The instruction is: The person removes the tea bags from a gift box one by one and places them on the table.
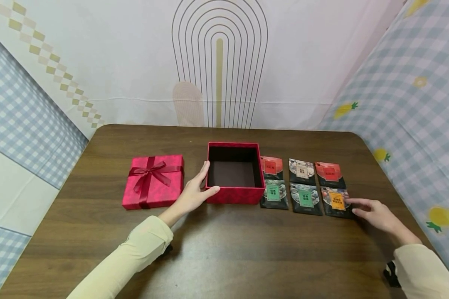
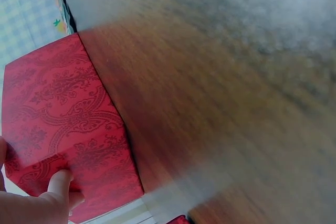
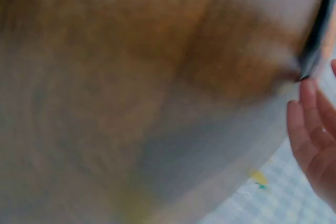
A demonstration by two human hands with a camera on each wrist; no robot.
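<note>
My left hand (image 1: 191, 194) rests against the near left corner of a red patterned gift box (image 1: 233, 196), which stands without a lid and shows a dark, empty inside. In the left wrist view its thumb (image 2: 60, 182) lies on the box's front wall. Farther right, my right hand (image 1: 376, 214) touches the right edge of a black sachet with an orange label (image 1: 337, 201), its fingers (image 3: 310, 114) extended in the right wrist view. More sachets lie beside it in two rows: green-labelled (image 1: 305, 199), red (image 1: 330, 173) and beige (image 1: 302, 170).
The matching red lid (image 1: 164, 199), tied with a dark red ribbon bow (image 1: 152, 174), lies left of the box. Everything sits on a brown wooden table (image 1: 239, 257). Printed cloth hangs behind the table and along both sides.
</note>
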